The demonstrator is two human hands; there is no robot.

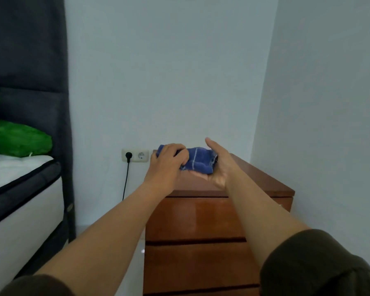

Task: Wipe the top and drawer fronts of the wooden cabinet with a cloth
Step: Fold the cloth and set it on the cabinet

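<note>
Blue cloth sits bunched between my hands above the wooden cabinet top's far end. My left hand grips its left end with curled fingers; my right hand cradles it, palm open.

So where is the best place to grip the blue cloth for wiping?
Probably from above, across the bunched middle of the cloth. It lies crumpled in the upturned right hand, and the left hand already pinches its left end. A flat palm on top should spread it over the cabinet.
</note>
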